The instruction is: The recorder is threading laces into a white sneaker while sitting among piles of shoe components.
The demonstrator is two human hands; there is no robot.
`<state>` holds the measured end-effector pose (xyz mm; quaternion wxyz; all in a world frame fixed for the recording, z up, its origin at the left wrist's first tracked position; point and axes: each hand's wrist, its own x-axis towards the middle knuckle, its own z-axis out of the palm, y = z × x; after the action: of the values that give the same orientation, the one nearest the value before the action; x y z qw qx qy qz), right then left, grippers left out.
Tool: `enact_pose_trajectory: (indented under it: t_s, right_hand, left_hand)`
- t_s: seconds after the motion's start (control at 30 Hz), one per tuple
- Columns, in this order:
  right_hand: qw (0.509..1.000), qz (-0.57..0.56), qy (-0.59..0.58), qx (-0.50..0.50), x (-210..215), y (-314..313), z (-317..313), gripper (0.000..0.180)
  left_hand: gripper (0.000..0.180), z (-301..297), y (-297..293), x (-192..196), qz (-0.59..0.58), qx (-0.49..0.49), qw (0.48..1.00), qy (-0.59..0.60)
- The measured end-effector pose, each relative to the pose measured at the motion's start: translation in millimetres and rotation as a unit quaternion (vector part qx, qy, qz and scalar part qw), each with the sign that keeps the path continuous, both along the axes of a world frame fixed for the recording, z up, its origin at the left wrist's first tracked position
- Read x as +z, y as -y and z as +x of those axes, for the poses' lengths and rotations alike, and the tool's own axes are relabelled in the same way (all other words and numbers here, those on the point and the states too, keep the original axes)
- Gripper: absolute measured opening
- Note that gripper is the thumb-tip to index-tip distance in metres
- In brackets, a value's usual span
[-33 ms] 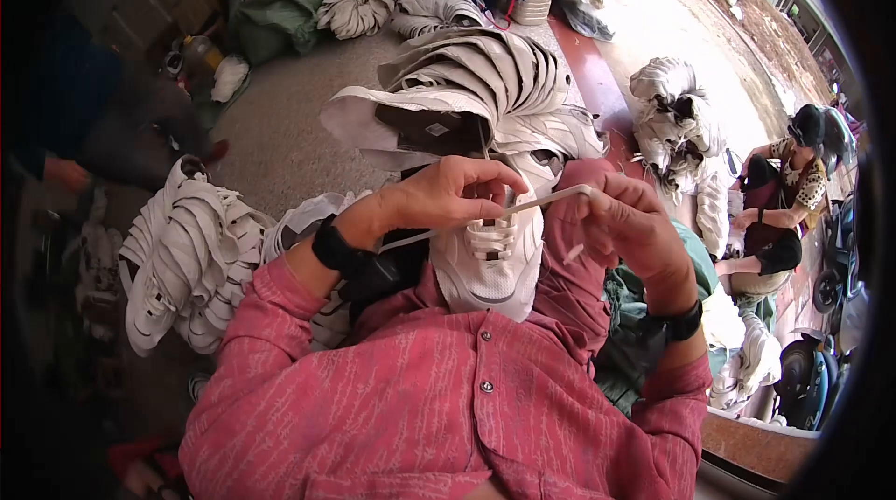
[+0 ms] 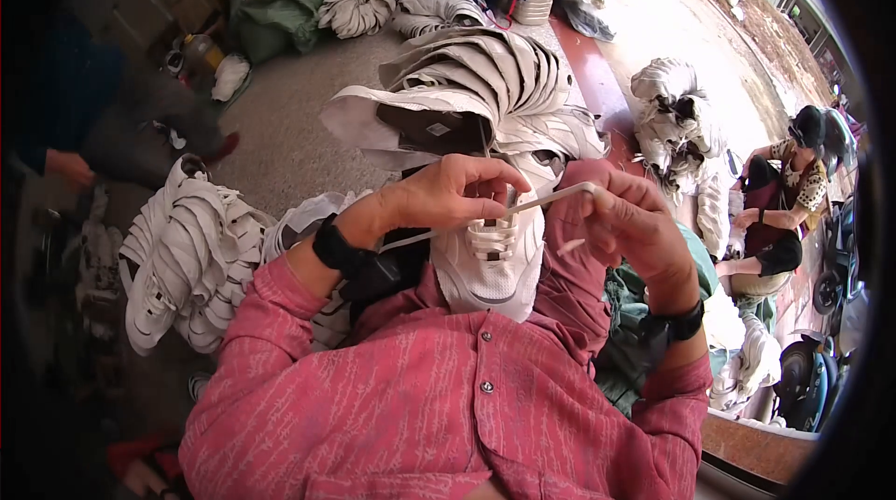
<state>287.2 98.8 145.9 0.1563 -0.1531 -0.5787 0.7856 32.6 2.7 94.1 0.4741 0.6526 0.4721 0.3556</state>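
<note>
We are holding our two hands apart over the lap (image 2: 577,304), a white lace (image 2: 549,199) running between them. With the right hand (image 2: 630,225) we are pinching the lace between thumb and forefinger, just inside the lap's right edge. Our left hand (image 2: 467,190) is curling over the same lace, fingers bent, but we cannot tell whether it is gripping. The lace's other stretch is slanting out below the left wrist.

Under the hands, a white shoe upper (image 2: 490,278) is lying mid-lap, its toe pointing toward our red shirt (image 2: 373,407). Past the lap's far edge, a fanned stack of uppers (image 2: 504,80) is leaning away from us. To our left, another bundle of uppers (image 2: 191,257) is sitting on the floor (image 2: 299,113), while a green sack (image 2: 289,20) is slumping toward the floor's far left corner. Well off to the right, a co-worker (image 2: 793,192) is sitting bent forward.
</note>
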Motion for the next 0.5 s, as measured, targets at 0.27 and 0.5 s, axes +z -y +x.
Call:
enact_pose_trajectory:
  t_s: [0.27,0.5]
  right_hand:
    - [0.98,-0.071,-0.115,-0.147,-31.8,-42.3,26.7,0.033]
    - [0.897,-0.236,-0.351,-0.127,-73.8,-76.6,91.4,0.03]
  left_hand:
    - [0.022,-28.7,9.7,-11.1,-0.014,0.117,0.993,0.016]
    - [0.019,-23.8,8.4,-15.6,0.065,0.092,0.994,0.01]
